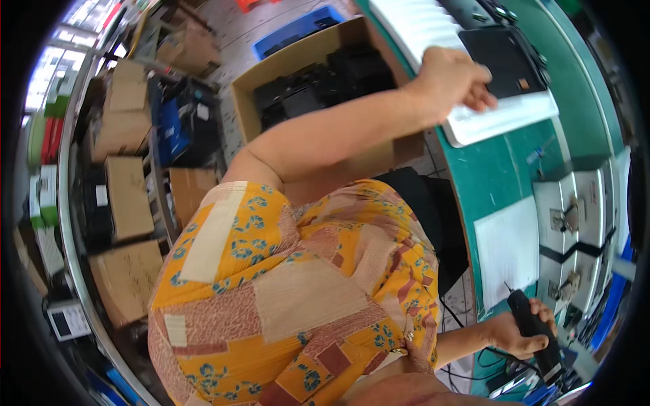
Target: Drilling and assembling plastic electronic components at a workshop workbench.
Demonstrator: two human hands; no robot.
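With 1 hand at each end: the right hand [509, 335] is wrapped around the black electric screwdriver [528, 323], seemingly for firm control. The left hand [445, 80], fingers curled, is beside the black casing [500, 57]; whether it pinches something, I cannot tell. The white tray [504, 122] probably protects the casing.

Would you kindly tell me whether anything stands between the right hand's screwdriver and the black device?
Only low things visibly do: a paper sheet on the green bench and the near rim of the white tray. The left hand is at the edge of the black device, near that path.
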